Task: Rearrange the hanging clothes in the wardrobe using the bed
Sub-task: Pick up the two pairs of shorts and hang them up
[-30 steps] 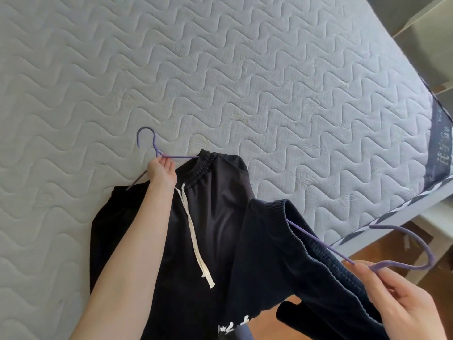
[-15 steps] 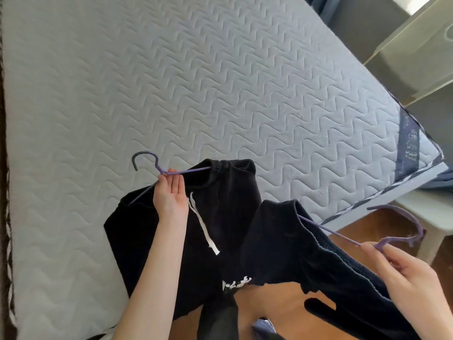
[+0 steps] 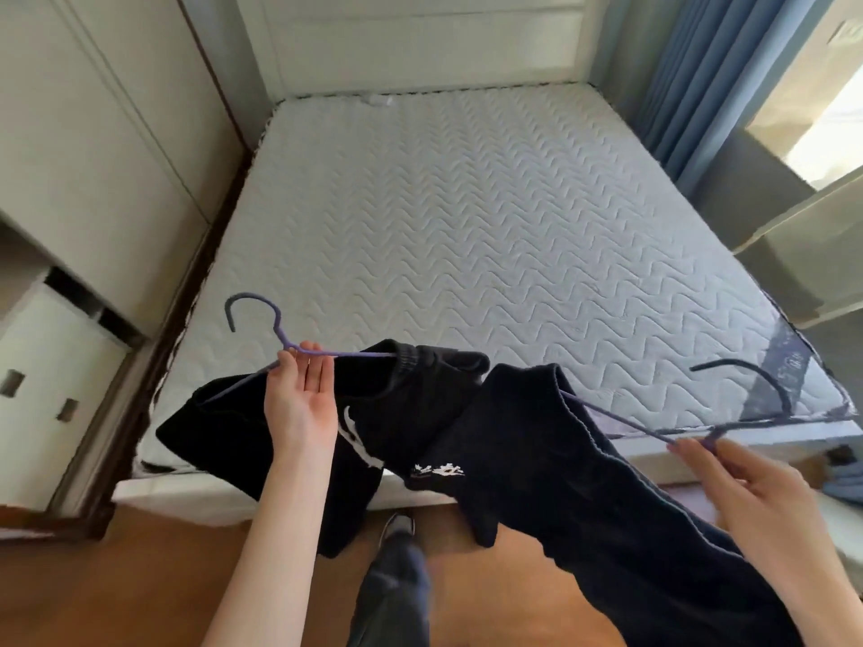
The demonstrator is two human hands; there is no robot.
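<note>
My left hand (image 3: 301,399), palm up, grips the neck of a purple hanger (image 3: 254,310) that carries black drawstring trousers (image 3: 411,413). The trousers hang over the foot edge of the mattress (image 3: 467,217). My right hand (image 3: 756,488) pinches the neck of a second purple hanger (image 3: 752,378) bearing another dark garment (image 3: 588,506), which droops off the bed corner toward the floor. Both hangers are held above the bed's near end, side by side.
White wardrobe doors (image 3: 93,156) line the left side of the bed. A headboard panel (image 3: 420,44) stands at the far end and blue curtains (image 3: 686,77) hang at the right. Wooden floor (image 3: 140,586) and my own leg (image 3: 397,586) lie below.
Both hands have drawn the hangers and clothes back toward the foot of the bed and lifted them. The view has pulled back, and the whole mattress and the wardrobe now show.
</note>
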